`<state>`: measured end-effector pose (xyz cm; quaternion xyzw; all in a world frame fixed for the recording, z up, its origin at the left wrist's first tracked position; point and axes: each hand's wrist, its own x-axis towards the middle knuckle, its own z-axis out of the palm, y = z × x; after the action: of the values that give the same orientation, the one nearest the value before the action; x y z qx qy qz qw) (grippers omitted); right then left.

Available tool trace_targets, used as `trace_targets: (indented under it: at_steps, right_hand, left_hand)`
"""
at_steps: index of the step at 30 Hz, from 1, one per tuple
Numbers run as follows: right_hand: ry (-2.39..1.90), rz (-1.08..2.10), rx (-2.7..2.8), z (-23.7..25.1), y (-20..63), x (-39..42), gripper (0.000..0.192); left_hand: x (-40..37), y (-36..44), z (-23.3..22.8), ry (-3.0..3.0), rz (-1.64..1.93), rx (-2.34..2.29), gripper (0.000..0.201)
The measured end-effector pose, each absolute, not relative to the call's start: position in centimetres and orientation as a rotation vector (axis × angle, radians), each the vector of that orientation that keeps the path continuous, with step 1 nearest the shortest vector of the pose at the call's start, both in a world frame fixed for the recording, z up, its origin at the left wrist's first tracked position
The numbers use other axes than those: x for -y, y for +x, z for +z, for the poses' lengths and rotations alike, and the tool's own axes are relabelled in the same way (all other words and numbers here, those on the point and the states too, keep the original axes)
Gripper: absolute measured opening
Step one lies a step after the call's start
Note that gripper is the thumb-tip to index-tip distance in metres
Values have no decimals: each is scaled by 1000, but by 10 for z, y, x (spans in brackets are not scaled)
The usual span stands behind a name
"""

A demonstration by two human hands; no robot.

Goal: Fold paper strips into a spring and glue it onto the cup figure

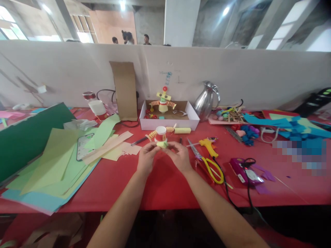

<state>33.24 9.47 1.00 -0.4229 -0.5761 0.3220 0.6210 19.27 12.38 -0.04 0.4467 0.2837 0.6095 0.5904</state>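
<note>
My left hand (146, 157) and my right hand (180, 155) are closed, their fingertips meeting on a small pale yellow-green paper piece (162, 144). Just beyond it, upside down on the table, is a red-and-white paper cup (161, 132) with pleated yellow paper strips (152, 135) sticking out at both sides. A rolled yellow paper tube (182, 130) lies to the right of the cup. Farther back, a finished-looking paper robot figure (163, 103) with a red ball on top stands in a white box lid (169, 124).
Yellow scissors (212, 169), a yellow glue gun (208, 148) and a purple corded box (245, 172) lie to the right. Coloured paper sheets (51, 165) and a phone (85, 146) spread left. A steel jug (206, 100) and brown cardboard (125, 91) stand behind.
</note>
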Motion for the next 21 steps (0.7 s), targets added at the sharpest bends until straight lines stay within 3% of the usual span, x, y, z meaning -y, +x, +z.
trace_targets:
  at_steps: [8, 12, 21]
  right_hand:
    - [-1003, 851, 1303, 9, 338, -100, 27]
    - [-1054, 875, 1296, 11, 337, -98, 29]
    - [-1244, 821, 1415, 19, 337, -93, 25]
  left_hand:
    - [-123, 194, 1, 973, 1298, -635, 30]
    - [-125, 193, -1, 922, 1297, -669, 23]
    - [-126, 197, -2, 791, 1320, -718, 29]
